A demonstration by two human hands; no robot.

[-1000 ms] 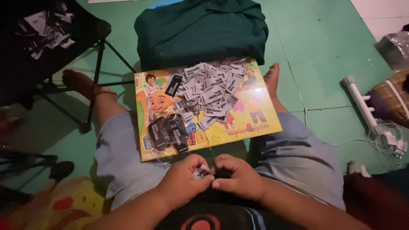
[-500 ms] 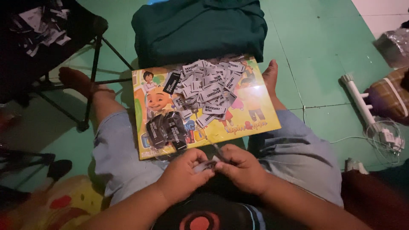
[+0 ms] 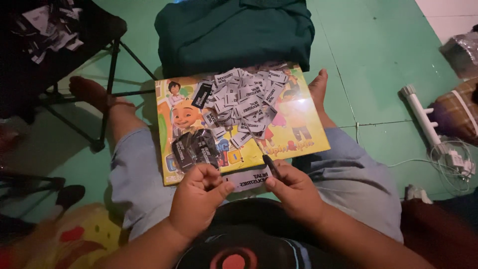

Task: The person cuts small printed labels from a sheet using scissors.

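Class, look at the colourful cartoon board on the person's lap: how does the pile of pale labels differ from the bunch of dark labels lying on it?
The pale labels are many, scattered loosely across the upper part of the cartoon board; the dark labels are few, bunched at its lower left. The pale ones are whitish with dark print; the dark ones black. The dark bunch lies nearer the left hand. Both are small printed strips.

Labels (image 3: pixel 246 99) on board (image 3: pixel 303 134); cloth (image 3: pixel 234 32) behind.
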